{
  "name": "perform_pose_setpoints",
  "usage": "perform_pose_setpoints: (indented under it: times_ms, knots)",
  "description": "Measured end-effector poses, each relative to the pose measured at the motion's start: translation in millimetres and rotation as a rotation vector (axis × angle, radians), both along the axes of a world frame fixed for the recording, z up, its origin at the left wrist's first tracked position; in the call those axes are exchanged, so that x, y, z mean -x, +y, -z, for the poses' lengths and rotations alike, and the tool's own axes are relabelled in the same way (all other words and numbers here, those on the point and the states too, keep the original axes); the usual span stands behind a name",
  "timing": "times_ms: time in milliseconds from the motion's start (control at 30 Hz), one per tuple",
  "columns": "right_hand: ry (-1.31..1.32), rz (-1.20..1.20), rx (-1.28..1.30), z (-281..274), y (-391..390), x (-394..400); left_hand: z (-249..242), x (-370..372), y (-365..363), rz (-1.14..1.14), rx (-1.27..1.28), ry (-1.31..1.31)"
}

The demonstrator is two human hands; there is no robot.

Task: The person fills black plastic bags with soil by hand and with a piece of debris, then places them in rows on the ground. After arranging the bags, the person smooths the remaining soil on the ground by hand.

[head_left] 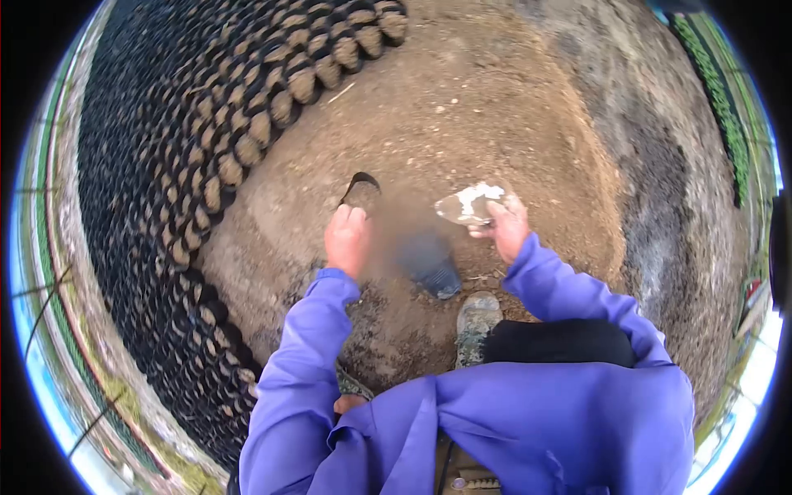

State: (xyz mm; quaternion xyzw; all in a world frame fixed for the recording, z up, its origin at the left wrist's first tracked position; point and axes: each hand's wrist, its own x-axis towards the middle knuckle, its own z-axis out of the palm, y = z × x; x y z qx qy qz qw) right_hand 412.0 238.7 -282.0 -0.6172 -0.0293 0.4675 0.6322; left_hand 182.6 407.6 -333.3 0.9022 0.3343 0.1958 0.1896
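Over soil [495, 115], left hand [346, 241] holds one pot [361, 192]; right hand [509, 226], one clear container [469, 204].

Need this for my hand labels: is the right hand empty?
No, the right hand holds a clear container with bright white patches, its fingers around the near edge.

Black pot [360, 176]: thin plastic by its look, matt. Pale piece [477, 198]: glossy, glaring white, plastic-looking at edge. Soil [462, 115]: rough, crumbly, matt. Purple sleeves [309, 330]: smooth cloth, creased, faint sheen.
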Motion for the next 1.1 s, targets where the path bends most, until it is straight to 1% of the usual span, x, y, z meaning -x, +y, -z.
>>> perform_pose_setpoints:
  times_ms: [67, 100, 133, 167, 200, 233, 300, 367, 433, 467, 500, 533, 567, 600, 633, 667, 700, 800, 833, 867, 900, 933, 967, 1000, 1033, 1067, 1100]
  knots:
    - [0.006, -0.008, 0.021, 16, -16, -1, 5, 0, -6, -0.052, 0.066, 0.111]
    - [0.01, -0.017, 0.026, 22, -20, -2, 11, 0, -7, -0.07, 0.134, 0.118]
    - [-0.04, -0.07, 0.046, 18, -23, -5, 15, 5, -7, -0.099, 0.199, 0.132]
    - [-0.079, -0.134, 0.057, 11, -22, -5, 13, 12, -4, -0.093, 0.21, 0.047]
    - [-0.089, -0.126, 0.085, 9, -20, -4, 8, 28, 4, -0.09, 0.211, -0.036]
    - [-0.113, -0.105, 0.115, 9, -23, -6, 3, 48, 12, -0.163, 0.238, -0.013]
    - [-0.019, -0.073, 0.135, 16, -34, -12, -4, 79, 21, -0.28, 0.314, 0.021]
    - [0.016, -0.058, 0.162, 18, -44, -13, 5, 120, 38, -0.392, 0.068, -0.112]
    - [0.043, -0.03, 0.195, 14, -56, -11, 17, 168, 67, -0.631, -0.009, 0.049]
    - [0.057, -0.01, 0.216, 8, -60, -10, 33, 201, 80, -0.697, -0.05, 0.034]
    - [0.07, 0.01, 0.238, 5, -67, -10, 36, 224, 93, -0.76, -0.116, 0.05]
    - [0.137, 0.02, 0.25, 10, -80, -14, 48, 254, 105, -0.858, -0.146, 0.153]
    - [0.205, 0.031, 0.264, 20, -100, -23, 54, 274, 116, -0.972, -0.123, -0.023]
    - [0.272, 0.045, 0.279, 30, -119, -32, 41, 286, 125, -1.013, -0.152, 0.175]
    - [0.332, 0.095, 0.258, 35, -135, -39, 33, 290, 132, -1.098, -0.121, 0.274]
    - [0.391, 0.146, 0.239, 38, -151, -45, 36, 301, 142, -1.101, -0.032, 0.41]
    - [0.449, 0.2, 0.219, 38, -158, -48, 43, 309, 152, -1.084, -0.05, 0.451]
    - [-0.729, -0.348, 0.635, 50, -154, -77, 72, 336, 170, -0.969, -0.176, 0.634]
    - [-0.959, -0.485, 0.957, 36, -133, -83, 69, 352, 180, -0.911, -0.093, 0.681]
    - [-1.147, -0.63, 1.298, 22, -110, -88, 63, 352, 182, -0.839, -0.007, 0.728]
    - [-1.119, -0.646, 1.24, 27, -105, -98, 31, 317, 173, -0.92, -0.071, 0.716]
    - [-1.189, -0.563, 1.139, 43, -112, -105, -13, 277, 162, -1.001, -0.136, 0.702]
    - [-1.136, -0.576, 1.191, 38, -106, -101, -36, 247, 153, -0.851, -0.235, 0.608]
    - [-1.081, -0.592, 1.244, 34, -100, -96, -46, 221, 143, -0.71, -0.333, 0.509]
    - [-1.054, -0.604, 1.199, 36, -104, -95, -42, 191, 129, -0.486, -0.433, 0.364]
    - [-0.63, -0.145, 0.901, 55, -112, -103, -38, 157, 104, -0.287, -0.268, 0.163]
    - [-0.213, 0.28, 0.553, 84, -120, -108, -15, 128, 72, -0.209, 0.326, -0.069]
